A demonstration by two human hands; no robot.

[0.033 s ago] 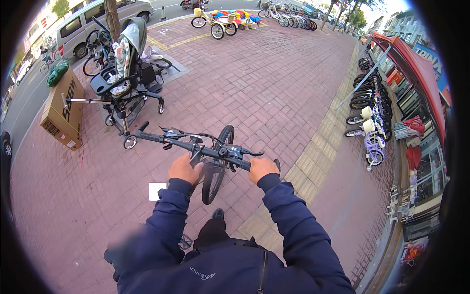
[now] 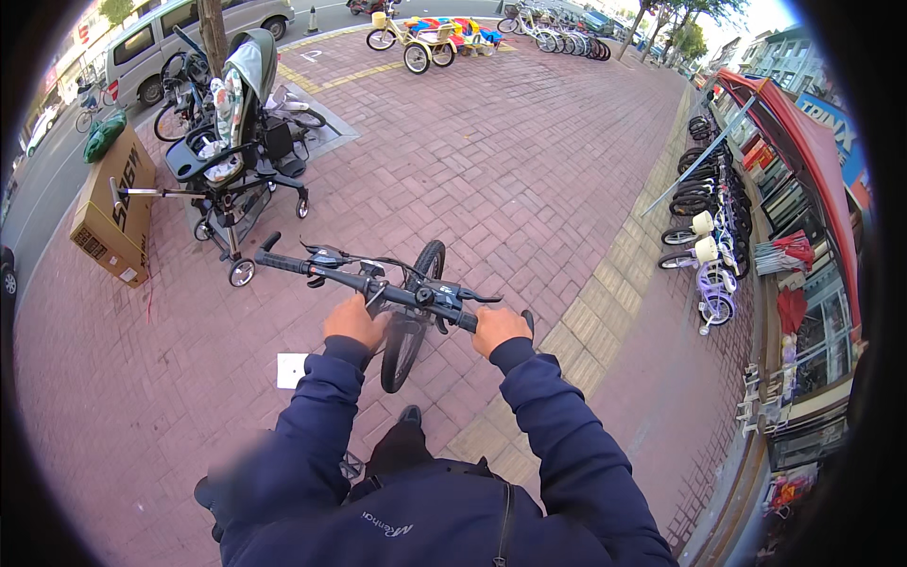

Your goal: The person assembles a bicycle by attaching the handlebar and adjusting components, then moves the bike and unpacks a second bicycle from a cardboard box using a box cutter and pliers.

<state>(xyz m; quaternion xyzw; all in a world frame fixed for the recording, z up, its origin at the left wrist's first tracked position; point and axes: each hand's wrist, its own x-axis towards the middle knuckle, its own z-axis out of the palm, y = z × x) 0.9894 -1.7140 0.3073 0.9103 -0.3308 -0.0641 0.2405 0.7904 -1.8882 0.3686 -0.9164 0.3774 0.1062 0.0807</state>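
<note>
A bicycle handlebar (image 2: 357, 282) slants across in front of me, its black left grip (image 2: 283, 262) free. My right hand (image 2: 501, 330) is wrapped round the right grip, whose end (image 2: 527, 321) sticks out past the fist. Just below the bar, near its middle, my left hand (image 2: 355, 322) is closed, thumb toward the front wheel. A short dark piece shows at its fingers; what it grips is mostly hidden. Brake levers and cables sit on the bar. Beneath it stands the front wheel (image 2: 402, 354) with a black tyre.
At the left are a stroller (image 2: 248, 118) and a large cardboard box (image 2: 118, 213) topped with a green bundle (image 2: 105, 137). A white square (image 2: 291, 370) lies on the brick paving. Parked bicycles (image 2: 713, 189) line the right under a red awning (image 2: 803, 137). A cargo tricycle (image 2: 416, 47) stands far ahead.
The view has shifted slightly, so the box, stroller and parked bicycles sit a little further left. Both hands keep their places on the bicycle.
</note>
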